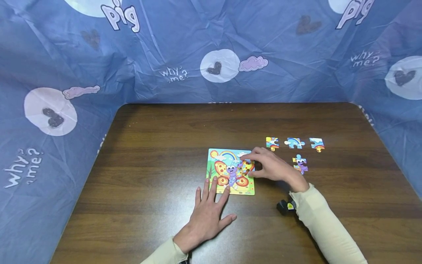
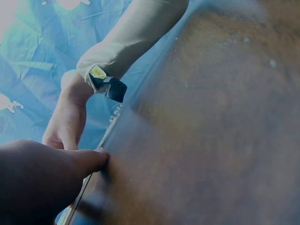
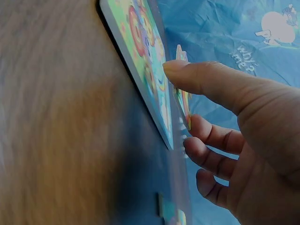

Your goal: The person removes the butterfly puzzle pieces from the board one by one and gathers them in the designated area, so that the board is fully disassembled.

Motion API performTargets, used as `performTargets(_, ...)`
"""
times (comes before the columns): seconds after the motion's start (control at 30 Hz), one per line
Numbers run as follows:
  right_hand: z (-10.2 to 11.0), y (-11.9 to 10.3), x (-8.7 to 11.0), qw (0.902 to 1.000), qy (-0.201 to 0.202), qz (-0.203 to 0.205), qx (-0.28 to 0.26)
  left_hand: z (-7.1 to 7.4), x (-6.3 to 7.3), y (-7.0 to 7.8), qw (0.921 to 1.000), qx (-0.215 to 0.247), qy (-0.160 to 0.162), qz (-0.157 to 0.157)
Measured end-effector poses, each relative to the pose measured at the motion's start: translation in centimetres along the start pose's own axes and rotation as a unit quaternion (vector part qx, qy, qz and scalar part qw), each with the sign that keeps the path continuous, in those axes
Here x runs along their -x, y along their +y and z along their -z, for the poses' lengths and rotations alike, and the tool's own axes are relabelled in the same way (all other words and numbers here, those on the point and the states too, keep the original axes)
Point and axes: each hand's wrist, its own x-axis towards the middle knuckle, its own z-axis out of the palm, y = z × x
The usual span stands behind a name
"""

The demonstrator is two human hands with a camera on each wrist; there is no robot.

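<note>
A square butterfly puzzle board [image 1: 219, 189] lies on the table. My left hand [image 1: 206, 216] is spread flat, its fingertips resting on the board's lower left edge. In the left wrist view the thumb [image 2: 91, 160] is stretched out along the tabletop. My right hand [image 1: 271, 165] reaches over the board's right side. Between its thumb and fingers it pinches a colourful puzzle piece [image 3: 183, 105], tilted on edge just above the board in the right wrist view. The fingers partly hide the butterfly's right wing.
Loose puzzle pieces lie right of the board: a sun piece [image 1: 271, 142], a rainbow piece [image 1: 295, 143], a cloud piece [image 1: 317, 143] and a purple one [image 1: 301, 165] nearer the right forearm. The brown table [image 1: 148, 146] meets blue printed cloth [image 1: 178, 44] behind.
</note>
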Motion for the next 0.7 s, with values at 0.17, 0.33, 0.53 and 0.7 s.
performTargets(0.17,0.7,0.6,0.7,1.0,0.005,-0.004,-0.004,0.0,0.0,0.0,1.0,0.006,-0.001,0.001)
performTargets(0.33,1.4,1.5,1.6,0.9998,0.008,-0.016,-0.003,0.0,0.0,0.0,1.0,0.008,0.001,0.001)
performTargets(0.53,2.2,2.6,3.1,0.9995,0.016,-0.026,-0.003,0.0,0.0,0.0,1.0,0.008,0.002,0.001)
performTargets(0.7,2.7,3.5,4.3,0.9987,0.037,-0.03,0.017,0.0,0.0,0.0,0.9999,0.009,0.004,0.001)
